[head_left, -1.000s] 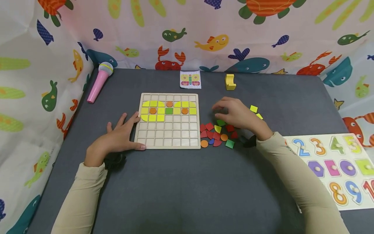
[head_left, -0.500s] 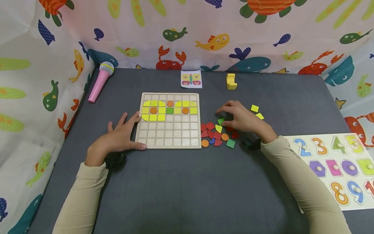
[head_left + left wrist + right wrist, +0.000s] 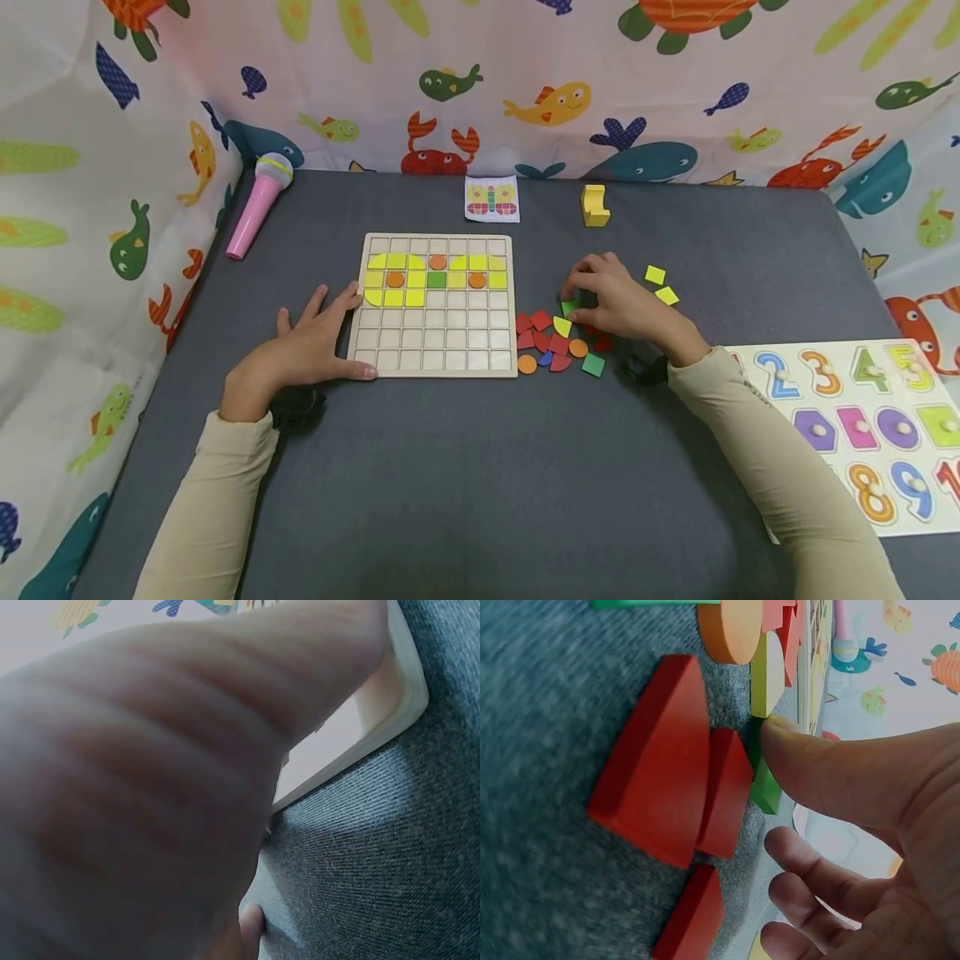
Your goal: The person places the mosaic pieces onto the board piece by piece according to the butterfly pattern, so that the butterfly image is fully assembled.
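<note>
A wooden grid board (image 3: 438,342) lies flat on the table, its upper rows partly filled with yellow, orange and green tiles. My left hand (image 3: 296,354) rests at its left side, fingers spread, with the thumb on the lower left corner; in the left wrist view the thumb (image 3: 337,660) lies over that corner. To the right of the board my right hand (image 3: 618,304) pinches a green tile (image 3: 570,308) at the back of a loose pile. In the right wrist view the thumb touches this green tile (image 3: 766,787); the index finger is mostly hidden.
Loose red tiles (image 3: 541,320), orange discs (image 3: 527,364) and a green square (image 3: 593,365) lie beside the board. Two yellow squares (image 3: 666,295) sit beyond the right wrist. Around them are a pattern card (image 3: 492,200), yellow block (image 3: 596,206), pink microphone (image 3: 255,204) and number puzzle (image 3: 817,358).
My right hand has shifted slightly right and down onto the green tile, and its thumb and fingers have drawn together around it. The left hand has stayed at the board.
</note>
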Action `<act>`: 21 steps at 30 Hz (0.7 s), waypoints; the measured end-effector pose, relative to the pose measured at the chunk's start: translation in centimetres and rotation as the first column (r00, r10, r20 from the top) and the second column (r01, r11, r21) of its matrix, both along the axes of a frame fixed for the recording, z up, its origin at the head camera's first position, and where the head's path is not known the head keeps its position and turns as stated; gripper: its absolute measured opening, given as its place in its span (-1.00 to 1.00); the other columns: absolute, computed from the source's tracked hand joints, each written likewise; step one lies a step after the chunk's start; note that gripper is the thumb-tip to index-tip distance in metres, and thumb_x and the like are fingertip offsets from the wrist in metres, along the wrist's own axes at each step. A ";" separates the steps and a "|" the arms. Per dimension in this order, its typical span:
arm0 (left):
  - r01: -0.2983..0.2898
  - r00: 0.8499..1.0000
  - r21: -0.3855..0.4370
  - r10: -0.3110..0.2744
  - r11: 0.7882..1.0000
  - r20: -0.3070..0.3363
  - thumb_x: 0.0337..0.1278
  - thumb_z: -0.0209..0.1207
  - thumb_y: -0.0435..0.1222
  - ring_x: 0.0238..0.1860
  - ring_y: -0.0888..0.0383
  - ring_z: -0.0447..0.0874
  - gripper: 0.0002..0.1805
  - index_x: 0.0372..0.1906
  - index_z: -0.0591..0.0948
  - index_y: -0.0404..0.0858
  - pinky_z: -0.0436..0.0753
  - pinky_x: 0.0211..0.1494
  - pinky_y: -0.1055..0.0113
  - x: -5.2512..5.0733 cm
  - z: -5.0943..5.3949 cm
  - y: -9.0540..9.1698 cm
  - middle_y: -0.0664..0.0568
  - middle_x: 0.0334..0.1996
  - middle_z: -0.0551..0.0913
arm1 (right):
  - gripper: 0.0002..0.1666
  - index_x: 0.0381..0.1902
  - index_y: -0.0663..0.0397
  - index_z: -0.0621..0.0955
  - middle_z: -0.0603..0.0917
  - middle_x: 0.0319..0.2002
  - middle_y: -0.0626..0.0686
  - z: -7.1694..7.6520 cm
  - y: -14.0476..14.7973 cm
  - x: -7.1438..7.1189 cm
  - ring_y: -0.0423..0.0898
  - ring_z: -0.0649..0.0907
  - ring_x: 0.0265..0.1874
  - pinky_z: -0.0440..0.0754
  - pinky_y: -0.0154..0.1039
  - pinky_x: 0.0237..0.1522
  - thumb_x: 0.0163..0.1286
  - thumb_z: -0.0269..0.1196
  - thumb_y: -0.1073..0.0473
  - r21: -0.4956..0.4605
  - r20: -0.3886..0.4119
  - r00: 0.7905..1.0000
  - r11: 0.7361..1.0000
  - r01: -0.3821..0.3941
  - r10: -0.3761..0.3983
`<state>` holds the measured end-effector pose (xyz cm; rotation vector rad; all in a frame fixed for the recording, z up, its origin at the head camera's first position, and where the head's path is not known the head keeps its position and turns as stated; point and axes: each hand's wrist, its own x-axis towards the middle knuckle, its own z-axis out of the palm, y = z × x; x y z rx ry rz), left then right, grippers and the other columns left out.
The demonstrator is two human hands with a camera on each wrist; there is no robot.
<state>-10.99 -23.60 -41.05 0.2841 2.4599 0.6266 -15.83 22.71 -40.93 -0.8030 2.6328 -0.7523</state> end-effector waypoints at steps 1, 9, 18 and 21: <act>0.000 1.000 -0.001 0.000 1.000 -0.001 0.01 0.54 0.25 0.68 -0.34 -0.56 0.48 0.76 -0.21 -0.14 -0.54 0.41 -0.59 0.0 0.0 0.0 -0.30 0.73 -0.22 | -0.81 -0.06 0.14 0.75 0.54 0.13 0.28 0.0 0.0 0.0 0.25 0.36 0.16 0.36 0.23 0.18 0.41 0.49 0.28 -0.004 -0.001 1.000 1.000 -0.002 0.002; -0.002 1.000 -0.013 0.002 1.000 -0.001 0.01 0.55 0.25 0.68 -0.34 -0.56 0.48 0.77 -0.20 -0.14 -0.52 0.41 -0.58 0.0 0.4 0.1 -0.29 0.73 -0.22 | -0.84 -0.09 0.19 0.71 0.64 -0.21 0.10 0.2 -0.3 -0.1 0.06 0.57 -0.21 0.59 0.03 -0.13 0.42 0.43 0.41 -0.088 -0.003 0.999 0.995 -0.039 0.039; 0.003 1.000 -0.011 -0.003 1.000 0.002 0.03 0.54 0.26 0.68 -0.34 -0.56 0.47 0.76 -0.19 -0.16 -0.51 0.41 -0.60 0.0 0.4 0.3 -0.26 0.74 -0.22 | -0.83 -0.01 0.22 0.75 0.79 -0.09 0.17 1.0 -2.4 -0.5 0.06 0.76 -0.17 0.71 0.12 0.06 0.51 0.31 0.41 -0.203 0.108 0.988 0.970 0.134 -0.114; 0.005 1.000 -0.013 -0.005 1.000 0.005 0.04 0.54 0.26 0.68 -0.33 -0.56 0.46 0.77 -0.17 -0.16 -0.51 0.40 -0.60 0.1 0.4 0.2 -0.21 0.75 -0.23 | -0.82 0.01 0.22 0.76 0.78 -0.11 0.17 1.2 -3.9 -0.7 0.06 0.75 -0.19 0.72 0.01 0.01 0.52 0.32 0.39 -0.235 0.151 0.980 0.958 0.166 -0.132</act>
